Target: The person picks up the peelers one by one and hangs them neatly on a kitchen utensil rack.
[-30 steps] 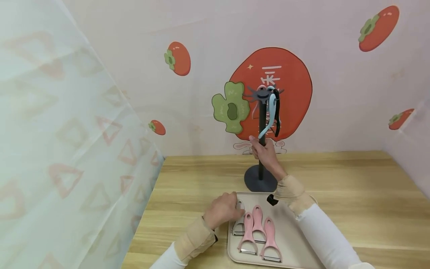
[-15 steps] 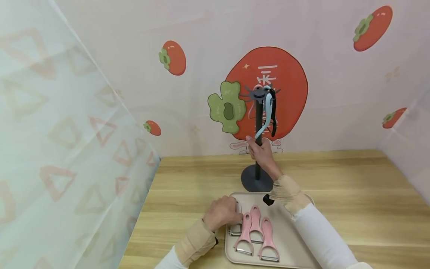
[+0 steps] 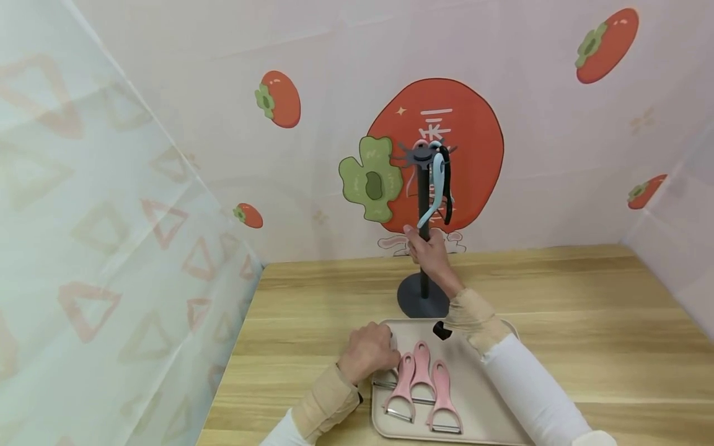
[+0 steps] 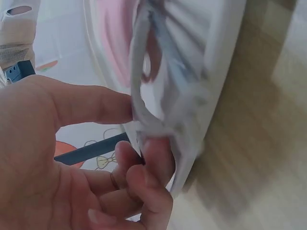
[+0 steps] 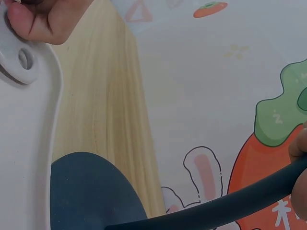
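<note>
My right hand [image 3: 432,257] grips the dark pole [image 3: 426,282] of an upright stand, above its round base [image 3: 415,297]. Down at the tray's left side, my left hand [image 3: 368,354] pinches a whitish peeler [image 4: 138,81] between thumb and fingers. Its handle end, with a hole, shows in the right wrist view as a pale handle [image 5: 13,56]; the hand hides much of it in the head view. Beside it in the beige tray [image 3: 485,387] lie three pink peelers [image 3: 442,389]. A light blue item [image 3: 439,179] and a black one [image 3: 447,179] hang from the stand's top.
The wooden table [image 3: 586,328] reaches the patterned back wall [image 3: 312,167]. A printed sheet [image 3: 117,260] stands along the left side. The stand's hooked top [image 3: 421,155] also bears something pink [image 3: 419,144]. My right forearm [image 3: 530,378] crosses over the tray.
The head view has shifted slightly. My left hand has come round the whitish peeler, and its blade end has moved left a little beside the pink peelers. The right hand keeps its grip on the pole.
</note>
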A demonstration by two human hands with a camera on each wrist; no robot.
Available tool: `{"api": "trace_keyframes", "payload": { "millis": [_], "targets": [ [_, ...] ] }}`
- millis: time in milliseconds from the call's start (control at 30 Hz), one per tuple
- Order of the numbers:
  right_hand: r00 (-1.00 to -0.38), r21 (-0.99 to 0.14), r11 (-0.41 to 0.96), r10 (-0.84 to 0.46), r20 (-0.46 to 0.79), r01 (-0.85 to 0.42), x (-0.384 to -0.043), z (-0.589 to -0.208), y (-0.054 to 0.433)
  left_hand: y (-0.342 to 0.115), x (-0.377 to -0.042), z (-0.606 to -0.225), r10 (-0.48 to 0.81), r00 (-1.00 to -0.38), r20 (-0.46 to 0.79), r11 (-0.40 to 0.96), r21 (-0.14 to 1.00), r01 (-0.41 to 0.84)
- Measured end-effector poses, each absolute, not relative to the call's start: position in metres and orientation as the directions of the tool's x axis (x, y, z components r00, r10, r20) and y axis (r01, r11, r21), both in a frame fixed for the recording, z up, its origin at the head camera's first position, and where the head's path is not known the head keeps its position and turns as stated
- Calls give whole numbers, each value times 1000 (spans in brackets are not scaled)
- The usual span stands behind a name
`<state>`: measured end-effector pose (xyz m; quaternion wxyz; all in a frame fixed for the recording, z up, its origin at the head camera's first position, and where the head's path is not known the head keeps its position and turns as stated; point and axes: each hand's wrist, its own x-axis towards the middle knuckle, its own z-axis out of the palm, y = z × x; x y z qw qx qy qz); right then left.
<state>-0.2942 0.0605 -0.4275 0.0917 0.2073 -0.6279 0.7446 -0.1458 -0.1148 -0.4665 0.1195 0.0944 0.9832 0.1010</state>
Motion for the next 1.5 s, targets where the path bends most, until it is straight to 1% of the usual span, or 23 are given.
{"api": "trace_keyframes", "payload": {
  "millis": [100,267,367,467,633,867,967,1100,1300,1500],
  "targets": [
    [-892,-892,-194,-123,436,-409,-295,-426,61,-113,-148,-464,219,-960,-176,966,175,188],
    [-888,-889,-191,-126,442,-415,-294,-426,62,-113,-149,-457,240,-965,-109,965,132,225],
    [-889,-889,-196,-122,440,-413,-292,-427,64,-116,-150,-451,262,-962,-75,958,137,250],
    [-889,-889,-201,-125,440,-412,-291,-427,65,-120,-152,-444,280,-959,-45,949,166,270],
    [-886,-886,-212,-137,444,-411,-290,-428,65,-129,-155,-430,314,-949,22,898,317,305],
    [-892,-888,-224,-124,434,-401,-290,-427,60,-137,-166,-417,352,-924,152,747,549,375],
    [-888,-885,-216,-123,443,-412,-290,-425,58,-136,-169,-411,326,-923,203,672,637,377],
    [-880,-883,-195,-137,455,-427,-290,-424,57,-135,-175,-403,272,-910,313,601,683,415],
    [-868,-871,-215,-142,476,-442,-291,-426,59,-137,-192,-376,178,-836,519,527,667,526],
    [-855,-859,-228,-152,496,-458,-293,-426,62,-140,-222,-341,80,-769,634,502,641,581]
  ]
}}
